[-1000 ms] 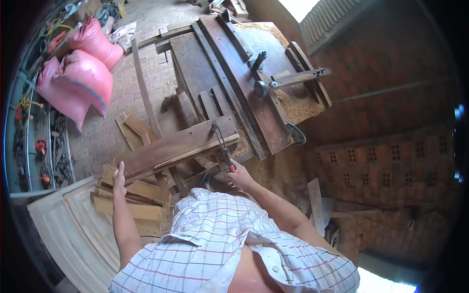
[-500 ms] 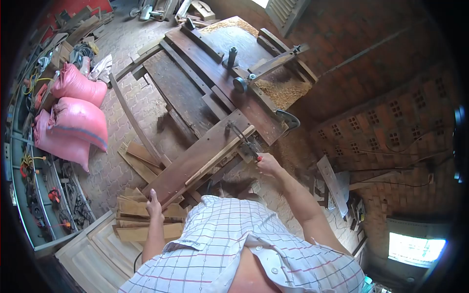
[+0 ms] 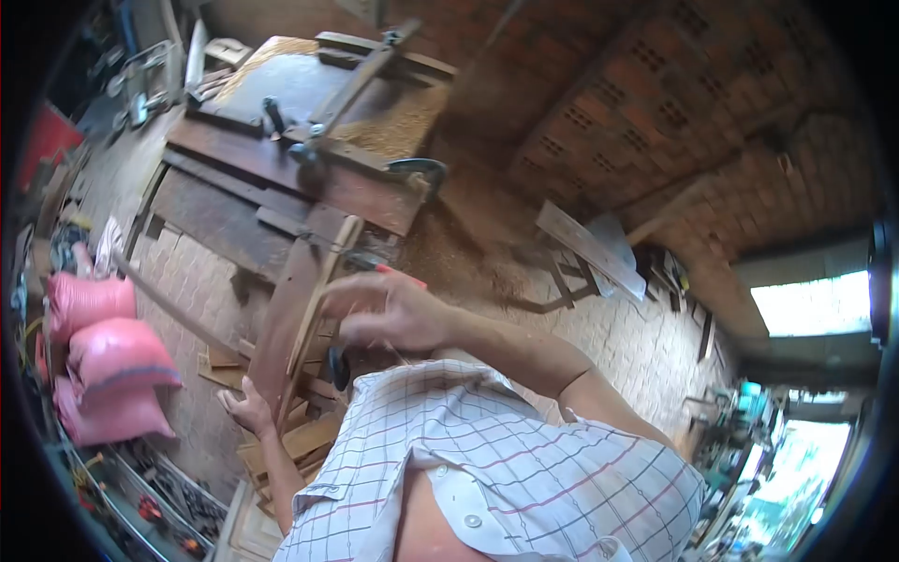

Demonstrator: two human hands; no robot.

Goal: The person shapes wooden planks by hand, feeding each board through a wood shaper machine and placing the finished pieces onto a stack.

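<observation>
A long brown wooden board [image 3: 282, 314] runs toward me from the machine table. Along its right edge lies a lighter wooden strip [image 3: 324, 274]. A clamp with a red handle [image 3: 401, 275] sits across their far end. My right hand [image 3: 398, 314] is off the handle, just on my side of it, over the strip. Its fingers are apart and blurred, and nothing shows in them. By the near left edge of the board is my left hand [image 3: 248, 410], thumb and a finger spread; whether it touches the board I cannot tell.
The wooden machine table [image 3: 220, 208] carries a fence, a black post and sawdust [image 3: 398, 122]. Pink sacks [image 3: 122, 356] lie at left. Wood offcuts [image 3: 304, 440] are stacked below the board. Planks lean near the brick wall [image 3: 599, 140] at right.
My right hand has let go of the clamp's red handle and moved toward the strip. My left hand has loosened at the board's near end. The view has turned right.
</observation>
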